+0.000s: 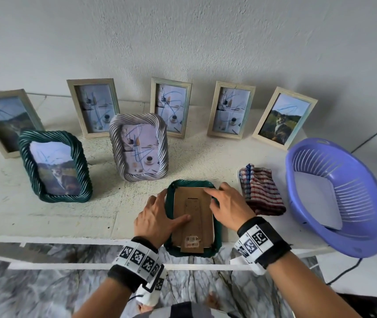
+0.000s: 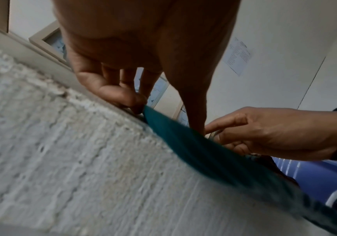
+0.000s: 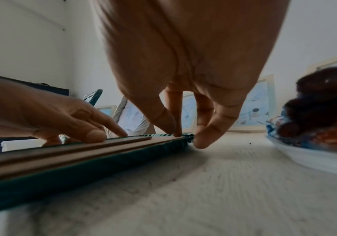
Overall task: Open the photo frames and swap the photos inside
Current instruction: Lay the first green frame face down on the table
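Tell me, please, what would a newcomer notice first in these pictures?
First, the two hands, left hand and right hand, on the brown backing of a green frame lying face down at the table's front edge. Next, the standing frames behind, and the purple basket at right.

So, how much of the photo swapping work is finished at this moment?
Done: one green frame lies face down at the table's edge. In hand: left hand steadies it, right hand works at the cardboard backing's top edge, still in place. Left: removing the backing, swapping photos; seven frames stand untouched.
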`<state>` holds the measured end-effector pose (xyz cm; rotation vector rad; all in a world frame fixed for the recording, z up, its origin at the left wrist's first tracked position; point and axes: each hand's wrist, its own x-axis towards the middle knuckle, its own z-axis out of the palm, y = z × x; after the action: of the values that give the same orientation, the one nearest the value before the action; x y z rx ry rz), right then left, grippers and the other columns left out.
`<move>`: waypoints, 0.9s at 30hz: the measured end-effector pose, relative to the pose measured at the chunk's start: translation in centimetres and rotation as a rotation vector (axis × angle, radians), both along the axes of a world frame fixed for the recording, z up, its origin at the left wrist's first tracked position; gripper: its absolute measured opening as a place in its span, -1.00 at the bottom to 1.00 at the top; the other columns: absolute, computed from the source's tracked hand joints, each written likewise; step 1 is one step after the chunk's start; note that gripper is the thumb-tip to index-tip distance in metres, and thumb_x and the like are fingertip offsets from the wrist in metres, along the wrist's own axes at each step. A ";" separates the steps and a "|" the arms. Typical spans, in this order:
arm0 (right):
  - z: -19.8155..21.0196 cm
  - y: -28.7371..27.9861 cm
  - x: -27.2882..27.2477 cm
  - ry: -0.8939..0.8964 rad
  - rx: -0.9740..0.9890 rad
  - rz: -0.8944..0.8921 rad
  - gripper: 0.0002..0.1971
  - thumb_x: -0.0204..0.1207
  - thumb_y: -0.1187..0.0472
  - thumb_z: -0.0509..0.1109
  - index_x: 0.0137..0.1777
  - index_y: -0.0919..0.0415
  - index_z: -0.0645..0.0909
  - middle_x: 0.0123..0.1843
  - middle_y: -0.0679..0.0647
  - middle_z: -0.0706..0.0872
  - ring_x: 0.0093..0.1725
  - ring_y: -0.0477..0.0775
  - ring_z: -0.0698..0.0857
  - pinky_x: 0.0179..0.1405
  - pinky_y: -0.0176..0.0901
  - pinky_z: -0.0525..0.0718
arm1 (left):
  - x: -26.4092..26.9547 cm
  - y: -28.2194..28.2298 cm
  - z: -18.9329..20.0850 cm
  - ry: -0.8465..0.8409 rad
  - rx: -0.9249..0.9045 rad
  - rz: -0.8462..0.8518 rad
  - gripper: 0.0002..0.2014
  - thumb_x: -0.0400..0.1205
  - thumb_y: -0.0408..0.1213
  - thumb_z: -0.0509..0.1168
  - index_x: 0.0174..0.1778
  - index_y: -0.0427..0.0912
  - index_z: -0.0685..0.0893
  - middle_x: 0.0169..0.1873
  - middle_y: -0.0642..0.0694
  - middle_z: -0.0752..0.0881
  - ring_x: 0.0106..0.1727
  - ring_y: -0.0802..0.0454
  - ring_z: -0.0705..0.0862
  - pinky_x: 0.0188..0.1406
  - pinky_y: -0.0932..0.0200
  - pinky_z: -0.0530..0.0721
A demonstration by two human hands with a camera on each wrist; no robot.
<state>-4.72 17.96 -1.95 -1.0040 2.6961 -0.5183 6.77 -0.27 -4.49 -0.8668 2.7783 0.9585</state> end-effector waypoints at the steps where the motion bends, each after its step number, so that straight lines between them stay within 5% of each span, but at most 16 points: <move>1: -0.1 0.0 0.0 0.008 -0.006 0.000 -0.56 0.66 0.21 0.21 0.54 0.06 0.47 0.10 0.17 0.58 -0.08 0.04 0.60 -0.03 -0.29 0.54 | 0.0 0.1 0.0 0.001 -0.001 0.003 -0.02 0.26 0.50 0.37 0.58 0.26 0.21 0.25 0.03 0.55 0.23 -0.08 0.64 0.14 -0.04 0.61; 7: -0.2 0.3 -0.7 0.051 -0.054 0.012 -0.64 0.61 0.29 0.25 0.37 0.26 0.65 0.06 0.14 0.73 -0.13 -0.03 0.64 -0.04 -0.38 0.58 | 0.3 0.3 0.0 0.012 -0.018 0.013 -0.04 0.29 0.48 0.36 0.60 0.29 0.19 0.20 0.05 0.56 0.19 -0.07 0.66 0.09 0.00 0.61; 12: -0.2 0.7 -0.6 0.020 -0.070 -0.008 -0.65 0.61 0.24 0.26 0.31 0.39 0.66 0.08 0.19 0.75 -0.10 0.01 0.65 0.03 -0.24 0.66 | 0.3 0.1 -0.2 0.010 -0.017 0.007 -0.02 0.27 0.53 0.33 0.59 0.30 0.17 0.24 0.04 0.56 0.20 -0.08 0.65 0.13 -0.04 0.63; 18: 0.1 0.6 1.0 0.005 0.018 -0.049 -0.39 0.53 -0.31 0.23 0.38 0.15 0.46 0.14 0.13 0.62 0.10 0.07 0.55 -0.01 -0.18 0.57 | 0.1 -0.1 -0.3 -0.031 -0.004 0.001 0.05 0.20 0.58 0.30 0.59 0.22 0.19 0.35 -0.02 0.56 0.27 -0.11 0.64 0.23 -0.15 0.64; 23: -0.3 0.5 2.0 -0.030 0.064 -0.070 -0.25 0.43 -0.40 0.32 0.54 -0.02 0.37 0.21 0.08 0.45 0.20 0.05 0.42 0.11 -0.19 0.50 | -0.9 -1.3 1.0 0.020 0.012 -0.048 -0.23 0.38 0.49 0.28 0.34 0.03 0.43 0.00 0.01 0.70 0.02 0.00 0.68 -0.01 0.05 0.64; 27: -0.7 0.5 2.3 -0.036 0.027 -0.100 -0.24 0.42 -0.40 0.33 0.54 -0.01 0.39 0.18 0.06 0.43 0.20 0.05 0.42 0.15 -0.15 0.54 | -2.8 -2.5 1.3 0.070 0.011 -0.060 -0.55 0.61 0.19 0.27 0.17 -0.13 0.51 -0.11 -0.07 0.74 0.00 -0.08 0.71 -0.05 0.06 0.61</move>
<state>-2.44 18.51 -2.63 -0.8489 2.7246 -0.5120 4.01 -2.72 -3.14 -0.7580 2.8368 1.0127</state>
